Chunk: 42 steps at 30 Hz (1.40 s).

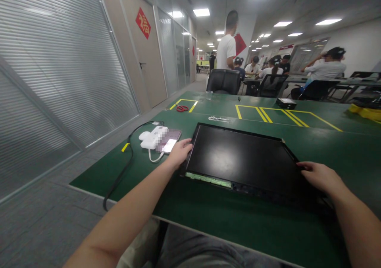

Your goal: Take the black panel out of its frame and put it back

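Note:
A flat black display panel [238,157], like a monitor or laptop screen, lies on the green table in front of me. Along its near edge, a green circuit-board strip [208,179] shows on the left. My left hand [180,153] grips the panel's left edge, its fingertips partly hidden by the frame. On the opposite side my right hand [321,177] holds the right edge, thumb and fingers at the rim. Beside my left hand are a phone [172,140] and a white power bank [154,138] with a short white cable.
Red-handled scissors [182,108], a plastic cup [209,95], a small bundle of white pieces [218,119] and a black box [285,103] are farther back on the table [119,177]. A black cable [120,175] hangs over the left edge. Several people sit or stand beyond a chair [224,81].

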Each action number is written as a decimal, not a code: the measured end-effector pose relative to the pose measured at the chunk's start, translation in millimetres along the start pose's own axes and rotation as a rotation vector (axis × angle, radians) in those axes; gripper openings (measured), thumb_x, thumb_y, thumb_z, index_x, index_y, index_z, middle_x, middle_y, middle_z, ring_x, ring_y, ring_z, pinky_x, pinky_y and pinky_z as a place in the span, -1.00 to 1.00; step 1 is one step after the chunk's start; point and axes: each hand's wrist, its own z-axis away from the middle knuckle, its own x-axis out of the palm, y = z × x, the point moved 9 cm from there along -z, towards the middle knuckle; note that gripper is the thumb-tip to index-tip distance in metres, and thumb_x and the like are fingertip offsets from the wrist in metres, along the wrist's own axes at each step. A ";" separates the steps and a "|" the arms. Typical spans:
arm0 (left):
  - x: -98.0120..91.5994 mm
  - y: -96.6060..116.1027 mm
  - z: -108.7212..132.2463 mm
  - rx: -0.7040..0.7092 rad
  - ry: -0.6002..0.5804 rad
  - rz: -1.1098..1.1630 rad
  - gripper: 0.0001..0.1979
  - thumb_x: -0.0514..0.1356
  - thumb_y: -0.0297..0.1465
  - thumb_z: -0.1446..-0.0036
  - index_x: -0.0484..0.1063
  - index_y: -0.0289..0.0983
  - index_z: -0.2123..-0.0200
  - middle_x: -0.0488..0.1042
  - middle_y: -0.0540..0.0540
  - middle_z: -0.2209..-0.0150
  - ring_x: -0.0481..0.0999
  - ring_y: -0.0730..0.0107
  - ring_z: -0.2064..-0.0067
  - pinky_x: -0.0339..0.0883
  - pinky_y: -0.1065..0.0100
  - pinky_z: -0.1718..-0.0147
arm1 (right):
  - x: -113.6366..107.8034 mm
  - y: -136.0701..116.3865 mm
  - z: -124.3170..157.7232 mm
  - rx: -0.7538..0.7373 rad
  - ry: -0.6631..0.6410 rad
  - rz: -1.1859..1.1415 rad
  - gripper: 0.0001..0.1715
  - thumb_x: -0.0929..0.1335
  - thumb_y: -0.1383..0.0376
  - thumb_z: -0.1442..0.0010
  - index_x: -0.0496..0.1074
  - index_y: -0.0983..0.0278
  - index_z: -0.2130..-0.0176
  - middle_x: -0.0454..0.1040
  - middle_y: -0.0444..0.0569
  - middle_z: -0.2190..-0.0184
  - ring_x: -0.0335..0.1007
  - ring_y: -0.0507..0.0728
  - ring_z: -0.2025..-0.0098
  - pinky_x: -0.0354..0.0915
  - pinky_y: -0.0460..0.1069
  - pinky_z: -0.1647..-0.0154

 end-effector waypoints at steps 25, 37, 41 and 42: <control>17.0 -7.4 17.6 -0.304 0.022 0.258 -0.14 0.37 -0.38 -0.07 0.10 -0.13 -0.40 0.50 0.08 0.54 0.47 0.38 0.58 0.41 0.35 0.49 | -10.2 -6.6 9.0 0.012 -0.006 -0.002 -0.49 0.27 0.22 -0.10 0.62 0.18 0.02 0.63 0.06 0.07 0.57 0.31 0.07 0.44 0.08 0.19; 23.4 -11.4 13.6 -0.293 -0.048 0.274 -0.41 0.46 -0.26 0.02 0.48 -0.23 -0.10 0.57 -0.01 0.47 0.53 0.38 0.48 0.37 0.40 0.46 | -8.4 -5.4 7.7 -0.010 0.038 -0.037 -0.54 0.29 0.20 -0.08 0.62 0.16 0.08 0.65 0.06 0.13 0.58 0.29 0.15 0.42 0.07 0.26; 24.6 -7.0 12.9 -0.242 -0.068 0.267 -0.44 0.43 -0.25 -0.02 0.52 -0.21 -0.11 0.66 -0.08 0.28 0.61 0.30 0.30 0.43 0.38 0.32 | -6.3 -4.5 6.0 -0.018 0.032 -0.037 -0.52 0.29 0.19 -0.08 0.62 0.16 0.07 0.65 0.04 0.13 0.58 0.29 0.13 0.43 0.07 0.24; 24.5 -4.9 12.7 -0.219 -0.069 0.266 -0.44 0.43 -0.24 -0.03 0.52 -0.19 -0.12 0.67 -0.09 0.23 0.62 0.28 0.25 0.44 0.37 0.28 | -6.4 -4.6 5.8 -0.020 0.033 -0.036 -0.52 0.29 0.19 -0.08 0.62 0.16 0.07 0.65 0.04 0.12 0.58 0.29 0.12 0.43 0.07 0.23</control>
